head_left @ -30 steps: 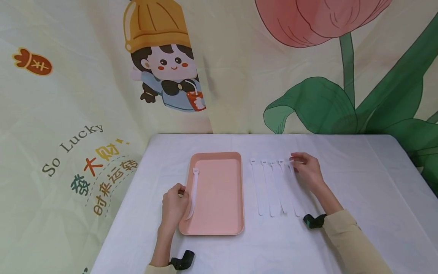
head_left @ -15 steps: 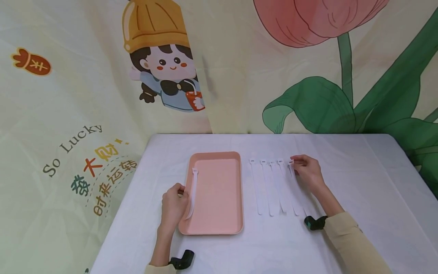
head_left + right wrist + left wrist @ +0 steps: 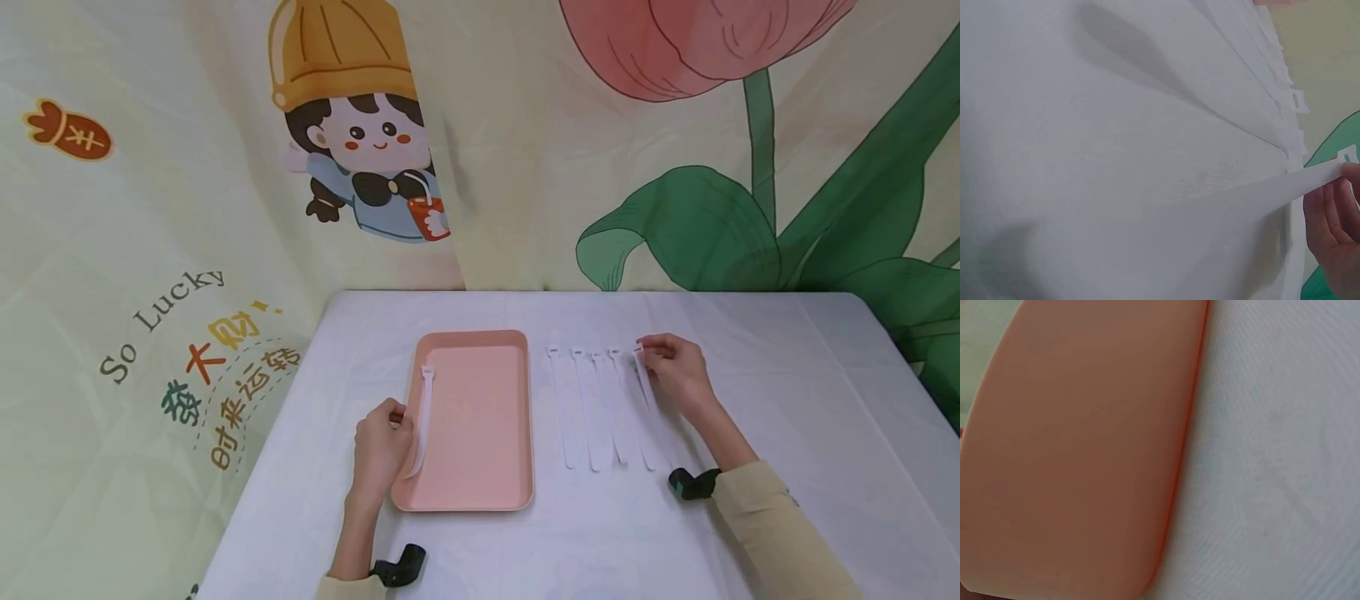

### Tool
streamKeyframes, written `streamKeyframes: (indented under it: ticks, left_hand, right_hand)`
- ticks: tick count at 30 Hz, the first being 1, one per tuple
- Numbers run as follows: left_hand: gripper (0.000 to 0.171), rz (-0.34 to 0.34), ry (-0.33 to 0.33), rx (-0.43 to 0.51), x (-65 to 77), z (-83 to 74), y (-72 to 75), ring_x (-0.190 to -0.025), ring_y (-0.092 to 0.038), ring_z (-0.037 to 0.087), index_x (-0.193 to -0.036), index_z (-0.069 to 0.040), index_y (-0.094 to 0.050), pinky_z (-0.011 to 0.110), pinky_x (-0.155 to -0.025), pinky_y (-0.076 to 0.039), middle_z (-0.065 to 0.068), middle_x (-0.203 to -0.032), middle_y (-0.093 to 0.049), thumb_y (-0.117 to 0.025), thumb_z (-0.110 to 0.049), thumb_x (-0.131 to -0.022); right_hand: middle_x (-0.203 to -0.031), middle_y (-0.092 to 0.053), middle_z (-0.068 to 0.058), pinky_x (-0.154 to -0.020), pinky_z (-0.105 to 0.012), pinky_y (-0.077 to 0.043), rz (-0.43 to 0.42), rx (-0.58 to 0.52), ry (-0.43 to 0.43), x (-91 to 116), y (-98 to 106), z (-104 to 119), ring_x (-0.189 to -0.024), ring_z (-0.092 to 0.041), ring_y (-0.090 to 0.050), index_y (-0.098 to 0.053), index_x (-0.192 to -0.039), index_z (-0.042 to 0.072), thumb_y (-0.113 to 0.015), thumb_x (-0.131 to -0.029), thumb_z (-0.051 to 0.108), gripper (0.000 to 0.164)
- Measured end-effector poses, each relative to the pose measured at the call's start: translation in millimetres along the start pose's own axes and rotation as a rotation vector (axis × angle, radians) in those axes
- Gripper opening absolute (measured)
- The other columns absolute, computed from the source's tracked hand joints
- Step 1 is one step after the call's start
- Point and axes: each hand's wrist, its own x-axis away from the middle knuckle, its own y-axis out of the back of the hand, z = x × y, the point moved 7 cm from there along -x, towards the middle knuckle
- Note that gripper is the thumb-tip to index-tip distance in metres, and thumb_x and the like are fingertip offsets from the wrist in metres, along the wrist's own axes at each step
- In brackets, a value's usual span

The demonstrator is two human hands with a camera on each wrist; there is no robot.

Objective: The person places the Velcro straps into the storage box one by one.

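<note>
Head view forward and down over table (image 3: 585, 542), wrist views close, left sharing tray (image 3: 1085, 450) with head

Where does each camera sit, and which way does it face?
Head: on the person's head, facing forward and down at the tray and white strips; left hand, right hand and both sleeves show.
Left wrist: on that wrist, facing the tray; no hand plainly shows.
Right wrist: on that wrist, facing the held strip; the right hand shows.
Head and right wrist share the held strip.
</note>
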Motion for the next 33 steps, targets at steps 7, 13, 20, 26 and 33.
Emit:
streamKeyframes:
  ticks: [7, 13, 20, 26, 33]
  left_hand:
    - [0.01, -0.003, 0.005, -0.001, 0.5, -0.9, 0.7, -0.075, -0.071, 0.026, -0.097, 0.003, -0.069, 0.032, -0.062, -0.052, 0.018, -0.091, -0.074, -0.061, -0.002, -0.093]
    - [0.009, -0.007, 0.0, 0.001, 0.6, -1.6, 1.0, -0.077, -0.071, 0.027, -0.096, 0.003, -0.07, 0.033, -0.063, -0.052, 0.019, -0.09, -0.074, -0.062, 0.0, -0.093]
    - [0.01, -0.007, 0.009, 0.002, -0.2, 0.4, 0.9, -0.077, -0.07, 0.027, -0.097, 0.003, -0.07, 0.033, -0.063, -0.052, 0.018, -0.091, -0.074, -0.062, -0.001, -0.093]
    - [0.009, -0.005, 0.014, 0.007, 0.4, 0.7, 0.4, -0.075, -0.069, 0.026, -0.096, 0.003, -0.07, 0.031, -0.062, -0.052, 0.019, -0.091, -0.073, -0.062, 0.0, -0.093]
    - [0.009, -0.003, 0.005, 0.007, 0.0, 0.3, 0.4, -0.075, -0.069, 0.026, -0.096, 0.004, -0.069, 0.033, -0.062, -0.052, 0.019, -0.09, -0.073, -0.062, 0.0, -0.093]
  right_hand:
    - [-0.124, -0.067, -0.019, -0.081, -0.026, -0.057, -0.022, -0.008, 0.022, 1, 5, 8, -0.098, -0.02, -0.064, -0.062, -0.132, 0.001, -0.06, -0.102, 0.013, 0.032]
    - [-0.122, -0.069, -0.023, -0.08, -0.027, -0.059, -0.004, 0.001, 0.116, 6, 12, 20, -0.095, -0.018, -0.066, -0.063, -0.13, -0.002, -0.062, -0.101, 0.012, 0.031]
    - [-0.121, -0.069, -0.022, -0.078, -0.025, -0.059, -0.002, 0.003, 0.163, 9, 16, 27, -0.091, -0.017, -0.066, -0.064, -0.129, 0.0, -0.063, -0.102, 0.014, 0.03]
    - [-0.121, -0.069, -0.021, -0.073, -0.018, -0.056, -0.012, 0.008, 0.207, 13, 21, 35, -0.097, -0.025, -0.067, -0.063, -0.13, 0.0, -0.061, -0.103, 0.014, 0.03]
    - [-0.122, -0.067, -0.022, -0.073, -0.018, -0.057, 0.004, -0.01, 0.238, 18, 26, 49, -0.103, -0.037, -0.065, -0.061, -0.131, -0.002, -0.061, -0.103, 0.016, 0.033]
